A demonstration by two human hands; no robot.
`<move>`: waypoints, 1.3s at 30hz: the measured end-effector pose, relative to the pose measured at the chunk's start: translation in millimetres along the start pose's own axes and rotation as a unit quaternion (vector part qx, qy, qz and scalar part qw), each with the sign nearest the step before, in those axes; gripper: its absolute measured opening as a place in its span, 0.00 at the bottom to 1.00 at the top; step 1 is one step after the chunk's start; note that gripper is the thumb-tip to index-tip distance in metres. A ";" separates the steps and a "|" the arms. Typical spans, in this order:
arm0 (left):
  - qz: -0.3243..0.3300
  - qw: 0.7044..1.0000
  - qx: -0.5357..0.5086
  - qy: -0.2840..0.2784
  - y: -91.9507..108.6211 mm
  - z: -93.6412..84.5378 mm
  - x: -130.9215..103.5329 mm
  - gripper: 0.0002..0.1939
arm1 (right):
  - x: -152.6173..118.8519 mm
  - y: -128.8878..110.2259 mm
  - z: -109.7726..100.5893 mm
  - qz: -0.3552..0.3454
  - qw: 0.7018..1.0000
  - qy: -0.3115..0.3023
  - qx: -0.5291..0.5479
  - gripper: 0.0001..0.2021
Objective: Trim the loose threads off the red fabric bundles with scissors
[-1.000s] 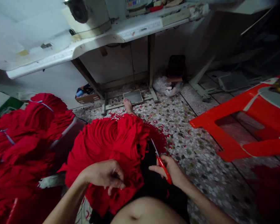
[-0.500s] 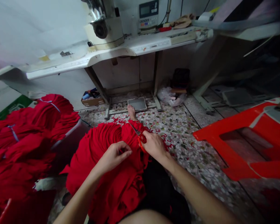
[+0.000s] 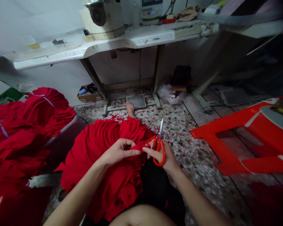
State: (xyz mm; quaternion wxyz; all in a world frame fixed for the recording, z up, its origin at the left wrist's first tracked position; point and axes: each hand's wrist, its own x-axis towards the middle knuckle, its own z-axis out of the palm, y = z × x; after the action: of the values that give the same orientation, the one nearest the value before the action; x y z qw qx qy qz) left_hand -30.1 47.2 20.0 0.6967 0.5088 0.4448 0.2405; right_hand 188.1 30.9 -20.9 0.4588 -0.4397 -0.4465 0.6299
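A large heap of red fabric pieces [image 3: 96, 141] lies across my lap. My left hand [image 3: 121, 151] is closed on a raised edge of red fabric [image 3: 139, 146], pinched between thumb and fingers. From the other side my right hand [image 3: 163, 155] meets the same edge with its thumb and a fingertip. Orange-handled scissors [image 3: 159, 142] hang on the right hand's fingers, blades pointing up and away from the cloth.
Bundles of red fabric [image 3: 33, 125] tied with pale strips fill a container at left. Ahead stands a white sewing table [image 3: 108, 47] with a machine [image 3: 103, 20] and a pedal [image 3: 136, 101]. An orange-red stool [image 3: 250, 163] is at right. Red scraps litter the speckled floor.
My right hand has turned, swinging the scissors' blades from upper left to upright. My left hand has moved right and taken hold of a red fabric edge. The view has tilted slightly downward.
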 end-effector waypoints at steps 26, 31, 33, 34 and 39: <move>-0.058 0.997 -0.007 0.044 -0.5 17.7 -5.3 0.21 | -56.3 17.5 -16.8 0.019 0.938 -0.157 -0.309 0.16; -0.060 0.997 -0.005 0.039 -0.5 17.5 -4.1 0.21 | -57.6 38.7 -17.6 0.064 0.955 -0.097 -0.274 0.25; -0.062 0.997 0.001 0.035 0.3 18.8 -3.7 0.22 | -61.3 46.9 -19.4 0.079 0.957 -0.087 -0.265 0.25; -0.064 0.997 0.003 0.032 0.4 19.4 -3.5 0.22 | -63.6 49.4 -20.5 0.081 0.957 -0.091 -0.265 0.25; -0.085 0.996 0.003 0.016 -1.7 23.1 -1.4 0.24 | -76.3 45.5 -25.4 0.039 0.952 -0.138 -0.269 0.14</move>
State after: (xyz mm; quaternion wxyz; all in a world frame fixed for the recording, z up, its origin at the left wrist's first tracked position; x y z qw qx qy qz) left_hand -11.0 34.1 21.0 0.7055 0.4675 0.4985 0.1875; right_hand 218.8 -47.4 -59.3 0.2324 -0.4723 -0.6409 0.5587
